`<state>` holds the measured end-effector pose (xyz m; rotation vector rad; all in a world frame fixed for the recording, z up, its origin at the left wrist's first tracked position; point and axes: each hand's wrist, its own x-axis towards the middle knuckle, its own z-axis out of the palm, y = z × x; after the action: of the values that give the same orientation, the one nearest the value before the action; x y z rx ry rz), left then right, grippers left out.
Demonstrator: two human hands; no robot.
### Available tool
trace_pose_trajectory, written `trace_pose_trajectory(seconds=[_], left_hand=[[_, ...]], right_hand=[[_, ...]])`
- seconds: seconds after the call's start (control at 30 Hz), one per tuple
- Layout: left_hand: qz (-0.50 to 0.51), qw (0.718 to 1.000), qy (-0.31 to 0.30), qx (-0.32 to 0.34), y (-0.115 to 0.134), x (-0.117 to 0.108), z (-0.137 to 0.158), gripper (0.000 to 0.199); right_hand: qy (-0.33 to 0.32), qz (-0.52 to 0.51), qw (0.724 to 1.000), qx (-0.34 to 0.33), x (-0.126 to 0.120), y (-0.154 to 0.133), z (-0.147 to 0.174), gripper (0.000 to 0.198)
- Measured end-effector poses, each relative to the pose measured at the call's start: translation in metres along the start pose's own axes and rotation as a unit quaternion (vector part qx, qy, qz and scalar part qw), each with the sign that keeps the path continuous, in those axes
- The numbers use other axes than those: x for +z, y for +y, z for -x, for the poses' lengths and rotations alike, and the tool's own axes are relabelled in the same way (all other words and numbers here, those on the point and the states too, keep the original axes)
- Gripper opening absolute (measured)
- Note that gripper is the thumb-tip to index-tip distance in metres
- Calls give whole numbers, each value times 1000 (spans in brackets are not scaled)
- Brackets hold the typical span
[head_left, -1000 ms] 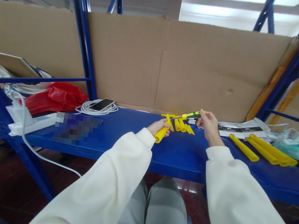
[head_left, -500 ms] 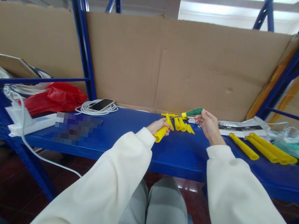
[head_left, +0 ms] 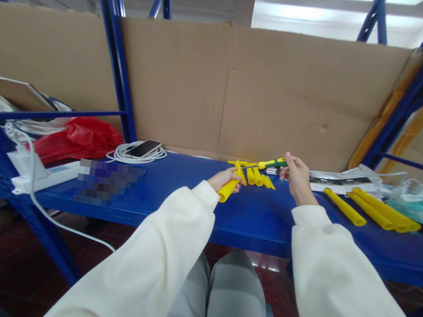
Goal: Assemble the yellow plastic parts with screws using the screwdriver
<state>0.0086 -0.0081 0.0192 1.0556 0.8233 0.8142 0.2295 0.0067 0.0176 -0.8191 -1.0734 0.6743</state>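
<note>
We grasp yellow tube (head_left: 226,192) in left hand (head_left: 224,180), long axis running away from us. Our right hand (head_left: 297,179), right of tube, pinches screwdriver (head_left: 274,163) by handle end; shaft slants down-left toward tube's far end, contact unclear. Blue shelf (head_left: 179,180) beneath tube; cardboard panel (head_left: 286,100) behind; smartphone (head_left: 145,148) left of tube.

The left fingers (head_left: 232,174) hide part of the yellow tube (head_left: 226,190).
</note>
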Motion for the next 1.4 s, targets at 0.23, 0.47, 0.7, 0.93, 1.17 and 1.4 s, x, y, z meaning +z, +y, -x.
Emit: trace_pose_trajectory(seconds=[0.23,0.47,0.7,0.93,1.17,1.4], left_hand=[[0,1000,-10,1,-2,-5,-5,63],[14,999,-30,-7,-4,-8,-9,68],[23,999,-47,-7,-6,-12,-13,71],[17,999,-30,-3,-5,-10,-11,64],[9,1000,-3,-8,-2,-5,-5,68],[15,1000,-7,-12,-2,-4,-4,69]], right_hand=[[-69,-50,996,20,-1,-3,0,35],[-29,-40,999,11,0,0,-2,46],[13,1,1000,11,-1,0,-1,48],[-37,-26,999,21,0,-5,2,40],[-30,-11,1000,1,1,-1,1,45],[12,2,1000,-15,1,1,0,51]])
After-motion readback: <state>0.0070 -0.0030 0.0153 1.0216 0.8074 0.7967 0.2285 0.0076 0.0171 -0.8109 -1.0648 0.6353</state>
